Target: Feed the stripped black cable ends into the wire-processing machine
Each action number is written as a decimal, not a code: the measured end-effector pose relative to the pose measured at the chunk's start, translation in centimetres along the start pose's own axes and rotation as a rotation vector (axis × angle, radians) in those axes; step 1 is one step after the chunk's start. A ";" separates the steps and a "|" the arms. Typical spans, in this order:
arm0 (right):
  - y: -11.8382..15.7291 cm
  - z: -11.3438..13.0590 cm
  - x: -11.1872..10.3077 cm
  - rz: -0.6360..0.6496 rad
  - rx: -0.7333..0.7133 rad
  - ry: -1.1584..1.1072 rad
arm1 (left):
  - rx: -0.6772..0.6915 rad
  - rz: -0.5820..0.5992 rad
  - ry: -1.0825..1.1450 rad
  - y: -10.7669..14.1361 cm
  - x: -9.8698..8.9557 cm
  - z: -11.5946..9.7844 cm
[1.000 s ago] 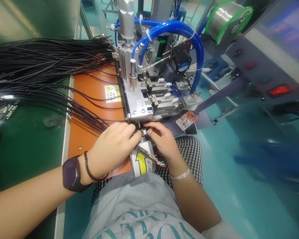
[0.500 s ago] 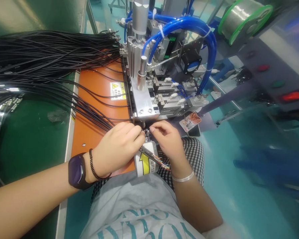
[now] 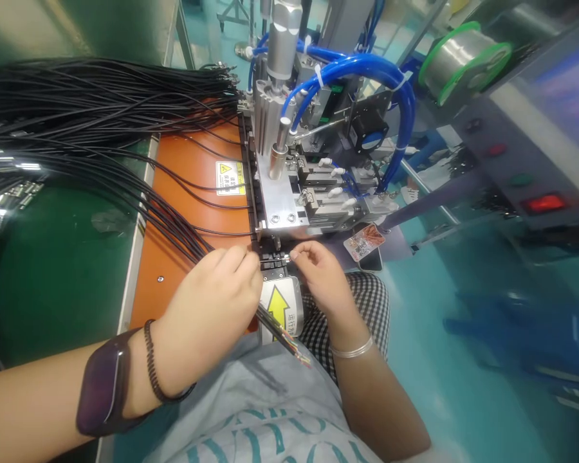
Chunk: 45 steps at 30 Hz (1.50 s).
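Observation:
My left hand (image 3: 217,299) is closed round a bundle of black cables (image 3: 186,236), whose stripped ends with coloured wires (image 3: 289,341) stick out below it. Its thumb and forefinger pinch at the left edge of a small dark fixture (image 3: 273,260). On the fixture's right side, my right hand (image 3: 321,273) pinches the thin end of a cable lying across it. Just below is a white plate with a yellow arrow (image 3: 278,305). The metal press block (image 3: 278,202) stands directly above the fixture.
Many black cables (image 3: 101,96) lie over the orange panel (image 3: 171,167) and green table (image 3: 53,257). Blue air hoses (image 3: 367,58) arch over the machine. A solder spool (image 3: 466,61) hangs at upper right, and a phone (image 3: 367,244) lies right of my right hand.
My left hand has moved left and slightly down with the cable bundle, uncovering more of the fixture and arrow plate. My right hand stays at the fixture's right side. The view has shifted slightly.

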State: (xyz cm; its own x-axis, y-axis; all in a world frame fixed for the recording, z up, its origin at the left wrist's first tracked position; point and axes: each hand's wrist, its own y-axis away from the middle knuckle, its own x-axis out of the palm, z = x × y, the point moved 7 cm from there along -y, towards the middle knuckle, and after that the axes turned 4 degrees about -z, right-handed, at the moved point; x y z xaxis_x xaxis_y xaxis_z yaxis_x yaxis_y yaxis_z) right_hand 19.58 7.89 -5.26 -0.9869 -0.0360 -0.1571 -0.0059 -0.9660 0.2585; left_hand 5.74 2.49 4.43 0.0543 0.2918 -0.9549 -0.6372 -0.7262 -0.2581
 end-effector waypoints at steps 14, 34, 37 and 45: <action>5.2 5.4 -1.4 -0.029 -0.622 0.446 | -0.043 0.098 0.070 -0.2 0.3 0.9; 2.3 3.2 -1.5 -0.116 -0.504 0.458 | -0.058 0.119 0.067 -0.1 0.7 0.9; 3.2 4.1 -2.6 -0.222 -0.489 0.439 | -0.062 0.105 0.079 -0.1 0.5 1.2; 5.1 5.7 -1.9 -0.169 -0.578 0.385 | -0.158 0.110 0.127 -0.2 1.4 3.4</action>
State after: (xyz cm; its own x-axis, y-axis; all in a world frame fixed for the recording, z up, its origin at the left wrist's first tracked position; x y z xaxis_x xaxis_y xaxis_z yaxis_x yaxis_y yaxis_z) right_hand 20.52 4.45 1.75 -0.8526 0.1410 -0.5032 0.0380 -0.9436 -0.3288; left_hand 3.31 5.18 3.61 0.0941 0.1317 -0.9868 -0.5165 -0.8409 -0.1615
